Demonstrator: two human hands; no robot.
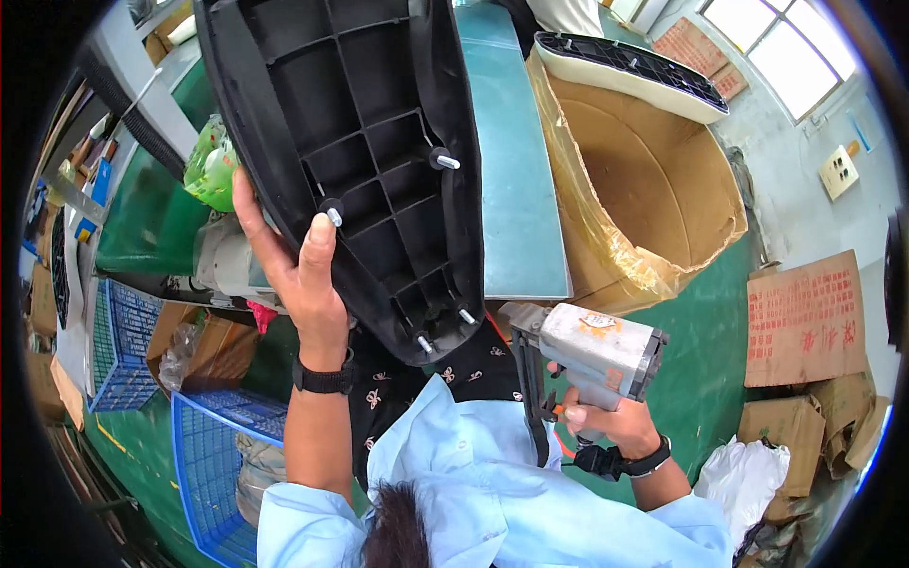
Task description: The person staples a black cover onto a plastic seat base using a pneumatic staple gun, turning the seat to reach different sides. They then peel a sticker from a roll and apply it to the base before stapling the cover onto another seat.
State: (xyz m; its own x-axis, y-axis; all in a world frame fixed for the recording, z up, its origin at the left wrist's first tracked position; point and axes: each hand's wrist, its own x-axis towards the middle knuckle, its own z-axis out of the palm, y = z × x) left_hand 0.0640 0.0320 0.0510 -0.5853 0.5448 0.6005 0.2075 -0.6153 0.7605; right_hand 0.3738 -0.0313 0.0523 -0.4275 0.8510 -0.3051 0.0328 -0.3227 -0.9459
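A long black seat pan (374, 142), ribbed underneath and with several threaded studs sticking out, is tilted up in front of me. My left hand (311, 279) grips its left edge, the thumb lying over the inner side close to a stud (331, 214). Its narrow end hangs toward my lap. In my right hand (615, 421) is a silver air staple gun (601, 348), held by the handle just right of the seat's narrow end. The gun's nose is apart from the seat. Fingertips behind the seat are partly hidden.
A blue-green worktop (519, 170) lies behind the seat. Right of it stands an open cardboard carton (653, 180) with another seat (630, 71) resting across its rim. Blue plastic crates (222, 473) are at lower left. Flattened cardboard (805, 322) and a white bag (743, 483) lie at right.
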